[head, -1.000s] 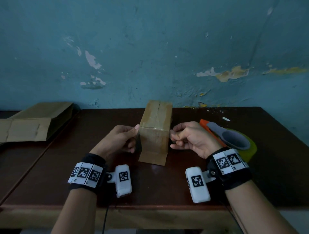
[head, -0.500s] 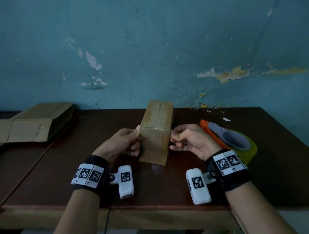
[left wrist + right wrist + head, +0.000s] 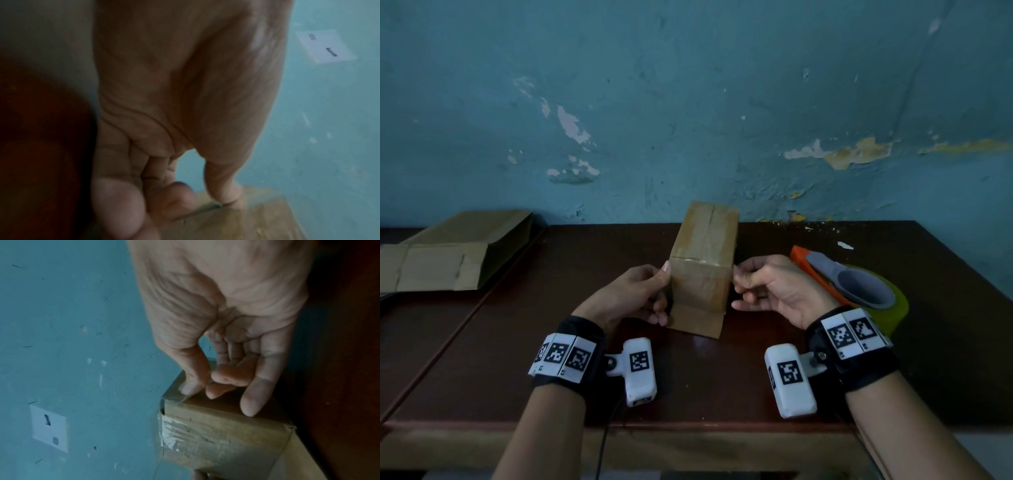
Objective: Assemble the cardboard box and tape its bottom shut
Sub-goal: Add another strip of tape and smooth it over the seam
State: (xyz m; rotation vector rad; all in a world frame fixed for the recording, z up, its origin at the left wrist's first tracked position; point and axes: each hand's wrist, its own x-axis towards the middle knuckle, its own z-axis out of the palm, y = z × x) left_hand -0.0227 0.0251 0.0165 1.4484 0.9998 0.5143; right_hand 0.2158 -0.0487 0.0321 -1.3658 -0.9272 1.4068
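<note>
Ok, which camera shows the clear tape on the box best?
Right wrist: the clear tape is close up, glossy, wrapping the box corner. Head view shows only a faint sheen; left wrist is blurred, no tape discernible.

A makeshift packing spot: peeling teal wall (image 3: 688,102), dark wooden table (image 3: 585,342), flattened cardboard (image 3: 448,253).

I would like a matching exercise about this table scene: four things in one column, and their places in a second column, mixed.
Things:
1. box
2. tape dispenser
3. flat cardboard
4. left hand

Places:
A. far left of the table
B. behind the right hand
C. between both hands
D. touching the box's left side

Pairs: 1-C, 2-B, 3-A, 4-D
</note>
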